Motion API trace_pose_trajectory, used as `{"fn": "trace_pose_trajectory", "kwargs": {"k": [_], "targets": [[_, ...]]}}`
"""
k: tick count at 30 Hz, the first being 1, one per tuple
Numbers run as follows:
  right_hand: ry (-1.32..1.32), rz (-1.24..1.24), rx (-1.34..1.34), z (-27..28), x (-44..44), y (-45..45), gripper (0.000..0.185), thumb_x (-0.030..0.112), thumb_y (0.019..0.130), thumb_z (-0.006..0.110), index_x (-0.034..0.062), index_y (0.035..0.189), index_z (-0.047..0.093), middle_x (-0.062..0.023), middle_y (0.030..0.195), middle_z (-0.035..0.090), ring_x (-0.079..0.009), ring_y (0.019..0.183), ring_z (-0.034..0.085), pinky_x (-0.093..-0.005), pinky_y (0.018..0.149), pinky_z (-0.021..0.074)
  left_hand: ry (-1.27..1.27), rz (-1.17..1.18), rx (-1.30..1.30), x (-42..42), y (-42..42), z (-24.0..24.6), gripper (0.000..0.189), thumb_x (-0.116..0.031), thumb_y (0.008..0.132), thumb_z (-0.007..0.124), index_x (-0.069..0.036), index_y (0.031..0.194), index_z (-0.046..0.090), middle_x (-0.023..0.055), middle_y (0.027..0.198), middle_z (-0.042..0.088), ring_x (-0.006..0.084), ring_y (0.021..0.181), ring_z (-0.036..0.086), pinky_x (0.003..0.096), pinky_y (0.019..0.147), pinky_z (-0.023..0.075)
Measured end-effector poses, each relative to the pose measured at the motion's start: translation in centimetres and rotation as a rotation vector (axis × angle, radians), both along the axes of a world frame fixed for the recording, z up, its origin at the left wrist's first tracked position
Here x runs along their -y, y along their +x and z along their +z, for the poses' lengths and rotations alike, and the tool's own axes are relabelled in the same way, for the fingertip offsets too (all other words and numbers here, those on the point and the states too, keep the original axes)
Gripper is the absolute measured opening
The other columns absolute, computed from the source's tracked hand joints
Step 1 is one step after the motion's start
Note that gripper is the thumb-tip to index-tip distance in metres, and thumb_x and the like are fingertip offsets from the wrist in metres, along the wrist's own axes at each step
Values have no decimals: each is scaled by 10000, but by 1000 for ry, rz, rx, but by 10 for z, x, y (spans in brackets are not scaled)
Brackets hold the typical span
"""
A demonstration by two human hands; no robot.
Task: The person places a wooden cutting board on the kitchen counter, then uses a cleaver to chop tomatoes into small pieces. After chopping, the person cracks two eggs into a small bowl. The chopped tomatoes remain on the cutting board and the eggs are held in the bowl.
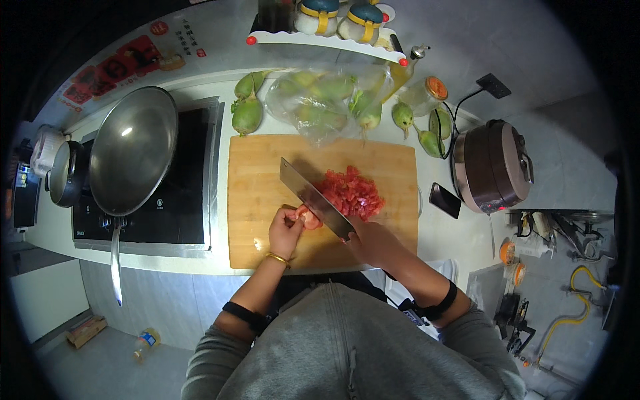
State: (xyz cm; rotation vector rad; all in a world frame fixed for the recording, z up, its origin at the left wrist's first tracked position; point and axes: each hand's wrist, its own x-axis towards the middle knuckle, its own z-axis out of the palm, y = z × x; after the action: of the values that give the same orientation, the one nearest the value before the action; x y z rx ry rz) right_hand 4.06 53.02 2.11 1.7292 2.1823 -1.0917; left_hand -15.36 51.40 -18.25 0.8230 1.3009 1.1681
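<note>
My left hand pinches a piece of peeled tomato against the wooden cutting board. In my right hand is the handle of a broad cleaver, whose blade points up and to the left, right beside the tomato piece. Chopped red tomato lies heaped on the board behind the blade, to its right. The blade's lower edge and its exact contact with the tomato cannot be made out.
Green radishes, some inside a clear plastic bag, lie behind the board. A wok stands on the cooktop at left. To the right are a smartphone and an electric pressure cooker. A spice rack hangs above.
</note>
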Motion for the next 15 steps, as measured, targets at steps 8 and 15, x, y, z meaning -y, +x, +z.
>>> {"fn": "trace_pose_trajectory", "kwargs": {"k": [8,15], "targets": [[-68,-16,-19,-6,6,5,298,183,892,474,4,1129,462,-268,845,628,-440,824,611,-537,735,455,-2,-16,59,0,1,0,172,19,865,633,-43,955,500,23,864,573,80,694,581,220,585,502],[123,-42,-155,-69,6,-26,295,156,875,465,4,1125,500,-271,899,627,-429,845,615,-523,745,471,64,-47,-144,2,0,-1,170,14,869,636,-45,940,494,23,841,573,83,707,587,222,611,514]]}}
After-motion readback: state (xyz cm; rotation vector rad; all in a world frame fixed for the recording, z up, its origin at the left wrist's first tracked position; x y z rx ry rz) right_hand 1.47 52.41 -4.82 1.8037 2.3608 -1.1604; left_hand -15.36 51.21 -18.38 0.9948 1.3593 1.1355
